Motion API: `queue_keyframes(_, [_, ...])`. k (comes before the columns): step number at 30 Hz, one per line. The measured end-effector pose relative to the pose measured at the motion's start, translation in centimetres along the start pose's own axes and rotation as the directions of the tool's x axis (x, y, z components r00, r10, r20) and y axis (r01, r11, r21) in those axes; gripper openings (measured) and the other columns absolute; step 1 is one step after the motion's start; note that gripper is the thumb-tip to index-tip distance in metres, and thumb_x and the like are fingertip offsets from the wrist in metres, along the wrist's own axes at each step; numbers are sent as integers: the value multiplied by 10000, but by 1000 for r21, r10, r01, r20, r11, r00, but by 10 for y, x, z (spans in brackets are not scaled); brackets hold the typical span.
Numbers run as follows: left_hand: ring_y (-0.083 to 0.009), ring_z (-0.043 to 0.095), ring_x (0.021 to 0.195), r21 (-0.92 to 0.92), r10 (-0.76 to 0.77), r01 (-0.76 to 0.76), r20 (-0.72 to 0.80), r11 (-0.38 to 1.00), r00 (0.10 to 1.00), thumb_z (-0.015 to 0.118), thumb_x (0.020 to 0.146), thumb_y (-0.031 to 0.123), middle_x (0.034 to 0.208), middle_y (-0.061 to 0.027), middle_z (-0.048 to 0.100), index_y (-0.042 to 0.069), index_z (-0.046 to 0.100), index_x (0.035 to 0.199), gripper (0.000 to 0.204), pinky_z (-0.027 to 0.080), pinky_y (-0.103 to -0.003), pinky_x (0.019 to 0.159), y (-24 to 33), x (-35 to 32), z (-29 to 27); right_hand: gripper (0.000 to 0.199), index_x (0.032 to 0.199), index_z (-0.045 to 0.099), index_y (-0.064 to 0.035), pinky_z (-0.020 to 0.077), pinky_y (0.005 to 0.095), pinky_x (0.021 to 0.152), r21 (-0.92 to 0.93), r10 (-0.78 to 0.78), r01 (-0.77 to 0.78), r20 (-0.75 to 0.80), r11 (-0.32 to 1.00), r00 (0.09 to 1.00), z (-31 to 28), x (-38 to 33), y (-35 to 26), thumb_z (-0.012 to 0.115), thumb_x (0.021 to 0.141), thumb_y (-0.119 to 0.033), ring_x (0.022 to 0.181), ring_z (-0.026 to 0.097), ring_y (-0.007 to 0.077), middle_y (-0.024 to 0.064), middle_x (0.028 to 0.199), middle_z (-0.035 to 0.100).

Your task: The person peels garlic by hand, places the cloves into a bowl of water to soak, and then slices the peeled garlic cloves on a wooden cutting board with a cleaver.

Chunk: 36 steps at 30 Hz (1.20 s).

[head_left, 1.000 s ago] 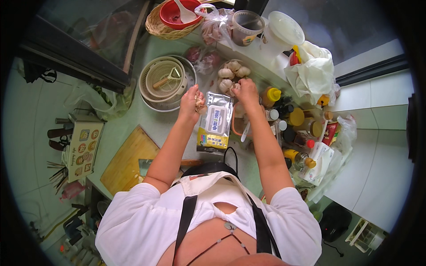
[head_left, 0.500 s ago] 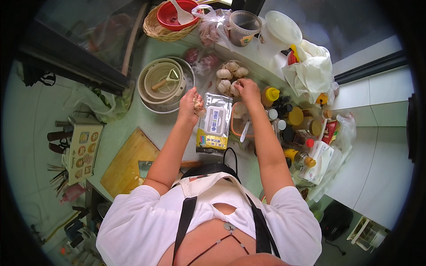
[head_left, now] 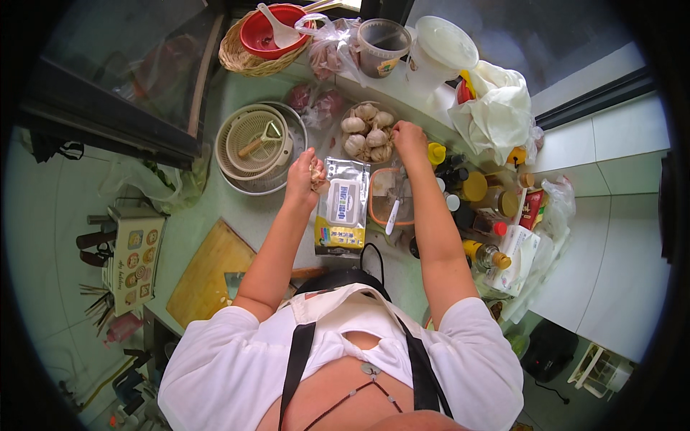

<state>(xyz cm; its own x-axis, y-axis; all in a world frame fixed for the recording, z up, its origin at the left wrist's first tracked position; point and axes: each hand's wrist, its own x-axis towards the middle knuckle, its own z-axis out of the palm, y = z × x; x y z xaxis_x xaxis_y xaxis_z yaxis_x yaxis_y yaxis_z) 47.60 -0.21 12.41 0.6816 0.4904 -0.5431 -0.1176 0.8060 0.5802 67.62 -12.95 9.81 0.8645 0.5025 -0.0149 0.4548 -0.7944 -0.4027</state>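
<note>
My left hand (head_left: 305, 176) is closed around a pale garlic bulb, held just left of a silver and yellow wet-wipe packet (head_left: 342, 208) lying on the green counter. My right hand (head_left: 408, 136) reaches into a pile of garlic bulbs (head_left: 366, 133) in a clear bag, fingers touching the bulbs on the pile's right side. Whether it grips one is hidden. Below my right forearm sits an orange-rimmed clear container (head_left: 388, 208) with a white-handled tool in it.
Stacked cream strainer baskets in a metal bowl (head_left: 255, 144) stand left. A wicker basket with red bowl and white spoon (head_left: 266, 32), plastic cup, lidded tub (head_left: 442, 47), sauce bottles (head_left: 478, 201) and white bags crowd back and right. A wooden board (head_left: 208, 276) lies near left.
My right hand has moved from the pile's near edge further into the garlic. My left hand with its bulb has barely shifted.
</note>
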Motion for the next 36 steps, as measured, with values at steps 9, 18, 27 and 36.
queue_keyframes(9, [-118,401,434,31,11,-10,-17,999,1000,493,811,263,513,-4,370,135,355,596,286,279,-209,361,-1,3,-4,199,864,597,-84,450,431,714,23,14,-16,84,1000,996,16,6,-7,470,779,-211,820,558,359,185,863,585])
queue_keyframes(18, [-118,394,451,27,5,-5,3,1000,1000,485,822,255,523,-16,374,126,355,599,288,308,-212,403,-1,8,-7,201,877,612,-133,462,405,678,-61,-12,15,38,998,999,15,25,-27,463,783,-230,815,572,316,145,864,599])
queue_keyframes(27, [-125,392,435,18,-6,6,-2,1000,1000,490,814,258,513,-18,385,126,364,595,285,312,-219,404,-4,14,-9,199,863,627,-71,460,372,710,-184,105,-68,198,981,975,23,53,-42,522,712,-148,870,567,297,144,912,594])
queue_keyframes(36, [-122,401,435,14,0,0,-5,1000,1000,493,811,261,512,-16,391,127,362,594,287,309,-224,385,-5,16,-11,311,924,609,-56,440,349,777,108,105,-157,380,982,919,59,74,-20,591,620,-115,937,542,288,152,980,574])
